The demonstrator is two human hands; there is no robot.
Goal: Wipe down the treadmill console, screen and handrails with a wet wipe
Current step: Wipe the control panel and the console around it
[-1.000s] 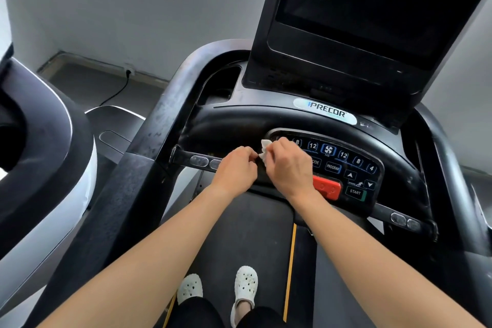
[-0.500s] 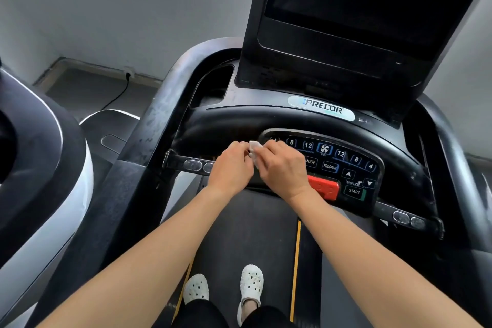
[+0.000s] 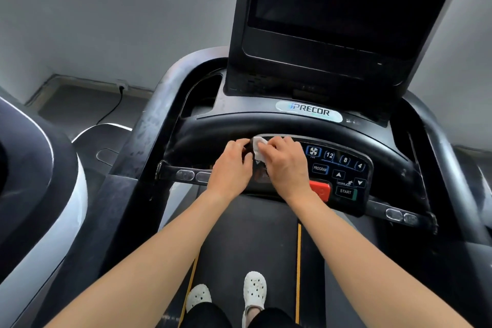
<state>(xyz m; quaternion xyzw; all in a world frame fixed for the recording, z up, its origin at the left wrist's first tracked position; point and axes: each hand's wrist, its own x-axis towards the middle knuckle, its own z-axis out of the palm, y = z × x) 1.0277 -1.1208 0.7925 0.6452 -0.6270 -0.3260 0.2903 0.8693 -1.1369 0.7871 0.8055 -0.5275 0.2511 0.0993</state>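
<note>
A small folded white wet wipe (image 3: 258,149) sits between my two hands, just above the left end of the treadmill's button panel (image 3: 336,168). My right hand (image 3: 285,165) pinches its right side with curled fingers. My left hand (image 3: 233,168) pinches its left edge; its fingertips are partly hidden. Both hands hover over the black console (image 3: 306,125). The dark screen (image 3: 335,8) rises behind it. Black handrails run down the left (image 3: 149,125) and right (image 3: 452,168), and a crossbar (image 3: 183,174) with grip sensors passes under my hands.
A second machine with a white and black housing (image 3: 40,194) stands close at the left. A power cable (image 3: 111,109) runs along the floor to a wall socket. My feet in white clogs (image 3: 254,290) stand on the treadmill belt (image 3: 247,234). A red stop button (image 3: 320,189) lies beside my right wrist.
The hands stay together on the wipe; slightly more of the white wipe shows between them now. The view has shifted a little so the console sits more central.
</note>
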